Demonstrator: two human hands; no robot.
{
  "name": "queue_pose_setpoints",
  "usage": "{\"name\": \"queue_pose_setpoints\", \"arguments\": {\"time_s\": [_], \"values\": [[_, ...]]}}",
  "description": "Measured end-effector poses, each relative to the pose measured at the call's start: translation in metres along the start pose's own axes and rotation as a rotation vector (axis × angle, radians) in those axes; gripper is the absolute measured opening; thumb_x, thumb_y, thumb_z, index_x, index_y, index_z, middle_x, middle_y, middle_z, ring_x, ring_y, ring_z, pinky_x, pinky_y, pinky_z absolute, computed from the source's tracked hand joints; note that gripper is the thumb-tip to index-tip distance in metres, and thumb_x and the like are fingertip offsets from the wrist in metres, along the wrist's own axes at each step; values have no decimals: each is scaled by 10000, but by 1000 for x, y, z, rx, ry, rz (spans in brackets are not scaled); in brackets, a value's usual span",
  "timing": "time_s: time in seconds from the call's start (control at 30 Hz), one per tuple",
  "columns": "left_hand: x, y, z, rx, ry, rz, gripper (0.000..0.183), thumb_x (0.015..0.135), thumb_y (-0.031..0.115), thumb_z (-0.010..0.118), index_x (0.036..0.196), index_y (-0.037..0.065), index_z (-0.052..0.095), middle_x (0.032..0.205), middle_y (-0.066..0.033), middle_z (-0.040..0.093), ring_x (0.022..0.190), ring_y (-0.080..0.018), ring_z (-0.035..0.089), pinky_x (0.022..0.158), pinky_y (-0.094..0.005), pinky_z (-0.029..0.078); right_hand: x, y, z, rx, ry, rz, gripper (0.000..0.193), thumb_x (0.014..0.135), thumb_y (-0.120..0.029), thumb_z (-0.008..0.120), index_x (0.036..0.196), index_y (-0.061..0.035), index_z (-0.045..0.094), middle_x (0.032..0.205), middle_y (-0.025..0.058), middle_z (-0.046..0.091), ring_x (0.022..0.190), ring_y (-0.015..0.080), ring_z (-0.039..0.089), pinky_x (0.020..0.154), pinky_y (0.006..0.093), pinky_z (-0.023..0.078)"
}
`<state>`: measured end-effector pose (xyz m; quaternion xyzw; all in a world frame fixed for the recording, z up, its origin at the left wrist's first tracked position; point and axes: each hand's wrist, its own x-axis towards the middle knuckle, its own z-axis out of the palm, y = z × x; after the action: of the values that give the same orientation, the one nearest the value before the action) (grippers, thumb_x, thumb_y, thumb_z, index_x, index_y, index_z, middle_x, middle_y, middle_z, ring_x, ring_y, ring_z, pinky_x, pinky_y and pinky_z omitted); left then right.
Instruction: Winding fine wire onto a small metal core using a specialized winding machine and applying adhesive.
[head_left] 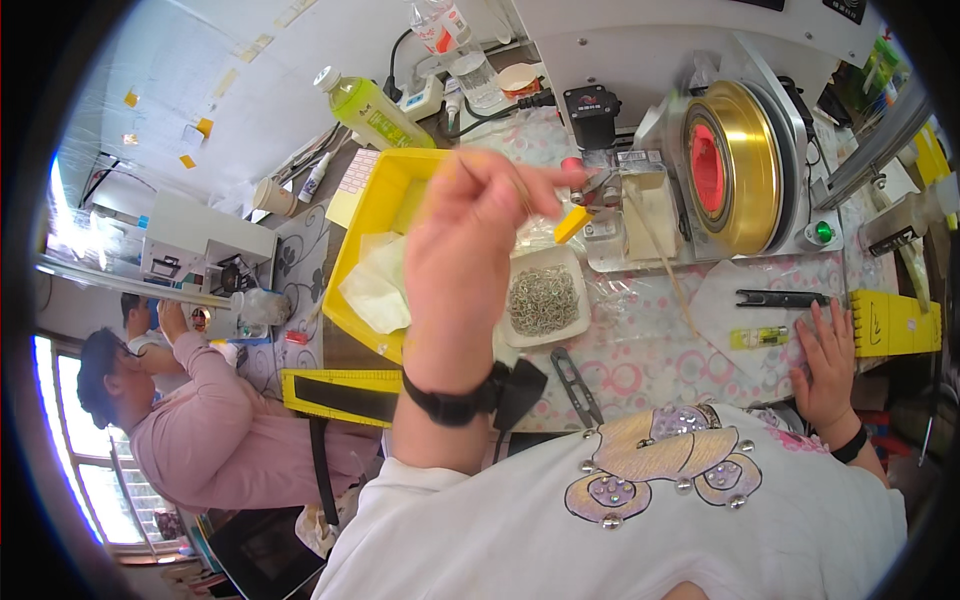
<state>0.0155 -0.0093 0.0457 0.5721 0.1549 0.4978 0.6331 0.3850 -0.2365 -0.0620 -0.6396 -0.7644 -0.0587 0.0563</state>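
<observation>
My left hand [465, 245], blurred by motion, is raised over the bench. Its index finger stretches toward the front of a small machine fixture [640, 215]. The thumb and other fingers look pressed together around something thin that I cannot make out. A yellow tab [572, 225] sticks out of the fixture just beyond the fingertips. Below the wrist's far side, a white square dish [520, 338] holds many small metal pieces [542, 300]. My right hand [826, 365] lies flat with fingers spread at the right, beside a black tool handle [780, 299] and a yellow box [895, 323].
A yellow bin [345, 275] with white tissue stands left of my left hand. Dark snips [577, 388] lie near the front edge. A gold wire spool [735, 170] is mounted on the machine. Bottles [375, 112] stand at the back. Another person [215, 420] sits at the left.
</observation>
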Motion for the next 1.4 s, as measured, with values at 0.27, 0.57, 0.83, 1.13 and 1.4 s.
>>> {"name": "queue_pose_setpoints", "arguments": {"time_s": [0.27,0.57,0.83,1.13,1.4], "values": [[29,-51,-32,-739,238,-392,196,1015,213,415,896,74,484,837,-15,557,909,-217,584,831,-415,470,4,-7,3,53,83,62,378,788,-177,562,1125,-8,596,1380,211,481,1339,483,340,1104,615,213],[16,-71,-28,-883,161,-255,173,1017,200,403,888,87,431,829,-3,510,921,-196,536,810,-396,463,2,-1,3,10,42,5,504,896,-304,482,1297,-2,528,1439,208,426,1373,470,298,1130,584,182],[15,-73,-29,-920,117,-247,206,1022,225,395,874,86,429,837,-4,511,962,-201,545,712,-351,487,5,-7,1,90,125,17,390,794,-173,574,1145,-8,612,1329,224,524,1307,479,391,1084,615,257],[14,-74,-29,-943,100,-235,209,1023,231,392,878,85,428,858,-10,518,1015,-216,548,706,-358,500,5,-8,-1,109,140,8,387,784,-162,598,1138,-6,624,1302,217,545,1275,478,425,1074,613,277],[14,-74,-27,-868,124,-222,182,1029,246,399,932,110,470,847,10,538,931,-170,599,694,-345,498,6,-10,-2,112,158,9,367,785,-135,591,1127,-4,627,1282,213,558,1261,456,449,1077,596,289]]}}
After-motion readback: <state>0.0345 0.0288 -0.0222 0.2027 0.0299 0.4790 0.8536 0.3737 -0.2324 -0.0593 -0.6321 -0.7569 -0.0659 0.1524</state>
